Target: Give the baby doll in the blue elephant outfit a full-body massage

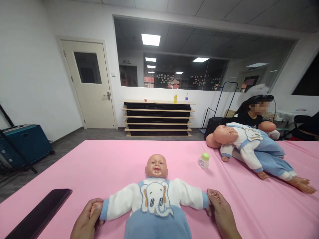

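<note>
A baby doll (156,196) lies on its back on the pink-covered table (112,159), head away from me. It wears a white and blue outfit with an elephant on the chest. Its arms are spread out to both sides. My left hand (86,219) is closed around the doll's hand on the left, just past the blue cuff. On the other side, my right hand (221,212) grips the doll's other hand, thumb on top. The doll's lower body runs out of the bottom of the view.
A small bottle with a green cap (203,161) stands right of the doll's head. More dolls (254,146) lie piled at the right, with a person (249,114) behind them. A dark flat object (40,212) lies at the left edge. Beyond are stacked shelves (158,118) and a door (88,86).
</note>
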Motion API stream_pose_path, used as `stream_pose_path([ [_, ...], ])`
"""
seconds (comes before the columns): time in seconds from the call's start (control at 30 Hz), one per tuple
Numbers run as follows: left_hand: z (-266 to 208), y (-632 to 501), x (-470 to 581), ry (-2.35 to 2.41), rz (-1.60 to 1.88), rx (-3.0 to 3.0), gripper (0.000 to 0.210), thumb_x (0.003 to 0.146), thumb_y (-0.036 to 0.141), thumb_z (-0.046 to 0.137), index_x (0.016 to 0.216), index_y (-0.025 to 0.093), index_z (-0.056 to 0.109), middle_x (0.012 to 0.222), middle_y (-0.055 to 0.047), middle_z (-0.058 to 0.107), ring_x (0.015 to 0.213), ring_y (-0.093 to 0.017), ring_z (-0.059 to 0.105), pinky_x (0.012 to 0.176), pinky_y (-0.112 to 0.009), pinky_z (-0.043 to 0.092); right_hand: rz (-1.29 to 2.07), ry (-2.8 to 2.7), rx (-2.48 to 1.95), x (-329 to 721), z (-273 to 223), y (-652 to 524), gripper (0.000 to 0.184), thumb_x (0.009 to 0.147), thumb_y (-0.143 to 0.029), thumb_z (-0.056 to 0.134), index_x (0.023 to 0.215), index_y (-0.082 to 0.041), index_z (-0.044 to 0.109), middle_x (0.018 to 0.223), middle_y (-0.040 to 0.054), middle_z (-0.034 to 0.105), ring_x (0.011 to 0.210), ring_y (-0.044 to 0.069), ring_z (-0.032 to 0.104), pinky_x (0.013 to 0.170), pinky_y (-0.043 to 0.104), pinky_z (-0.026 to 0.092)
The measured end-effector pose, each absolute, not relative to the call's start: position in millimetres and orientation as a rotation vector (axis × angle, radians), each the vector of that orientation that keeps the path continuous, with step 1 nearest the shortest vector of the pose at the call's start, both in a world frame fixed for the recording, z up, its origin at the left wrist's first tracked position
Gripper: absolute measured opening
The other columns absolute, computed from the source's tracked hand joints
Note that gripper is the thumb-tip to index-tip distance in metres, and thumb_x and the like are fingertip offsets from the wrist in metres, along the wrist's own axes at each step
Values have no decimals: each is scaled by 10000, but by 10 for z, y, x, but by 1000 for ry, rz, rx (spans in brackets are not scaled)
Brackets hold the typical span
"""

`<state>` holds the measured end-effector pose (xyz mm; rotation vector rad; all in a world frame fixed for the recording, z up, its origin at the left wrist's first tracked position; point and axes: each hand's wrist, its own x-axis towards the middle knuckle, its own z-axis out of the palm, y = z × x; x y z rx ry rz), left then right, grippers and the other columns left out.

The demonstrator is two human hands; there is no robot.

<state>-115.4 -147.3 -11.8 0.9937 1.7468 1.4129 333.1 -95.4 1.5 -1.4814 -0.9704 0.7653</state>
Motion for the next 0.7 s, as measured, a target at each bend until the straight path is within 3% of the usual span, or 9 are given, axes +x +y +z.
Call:
stream_pose_path([
  [0.3,-166,-1471,-1281,1763,1266,1005,550,766,750,508,917,226,576,585,23,549,575,-175,484,551,-260,389,889,-970,-1504,3328,29,-967,589,774,-761,504,818,-180,595,503,-6,530,474,155,500,449,255,394],
  [0.5,-150,-1475,-1275,1782,1273,994,540,748,738,537,914,225,583,611,29,551,575,-169,479,531,-255,384,948,-919,-1483,3362,4,-943,588,670,-696,672,922,-171,599,605,-2,598,488,161,524,453,265,406],
  [0.7,-161,-1451,-1322,1815,1269,973,555,701,742,557,930,238,600,596,23,571,555,-191,501,517,-274,403,917,-951,-1402,3306,5,-985,493,771,-629,639,937,-167,592,622,-3,603,462,137,479,455,265,385],
])
